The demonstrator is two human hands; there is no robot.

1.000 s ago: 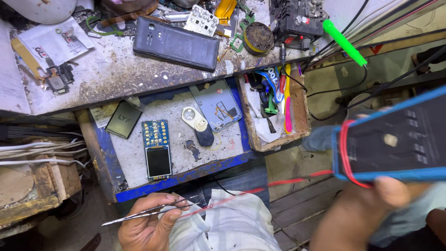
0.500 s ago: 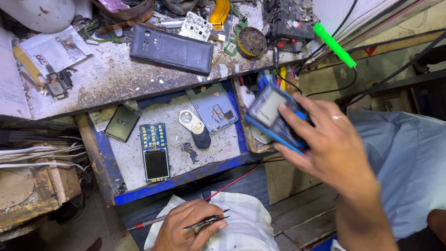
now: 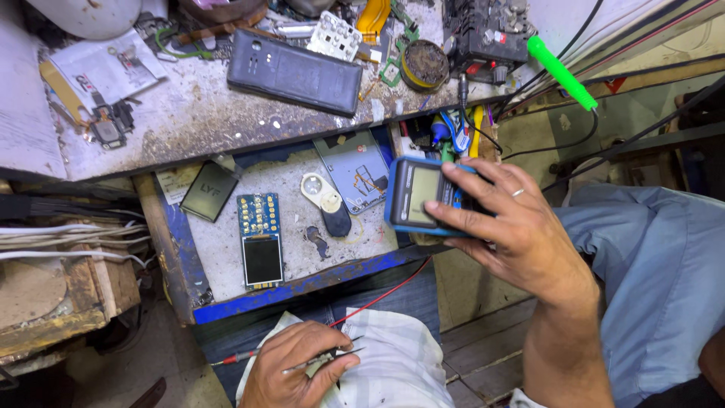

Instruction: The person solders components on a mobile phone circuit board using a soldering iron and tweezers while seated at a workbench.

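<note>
Blue meter (image 3: 420,196) now lower than half second ago, at right edge of drawer (image 3: 302,283), right hand (image 3: 521,227) clamped on it, screen up. Left hand (image 3: 291,366) below drawer, fingers pinched together on tweezers (image 3: 325,361) and red probe (image 3: 242,357).

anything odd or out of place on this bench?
Mostly clutter. The multimeter, held in the right hand, sits tilted half over the drawer edge. A bare circuit board and a phone back cover lie loose in the drawer. The benchtop is badly worn and stained. The left hand holds tweezers.
</note>
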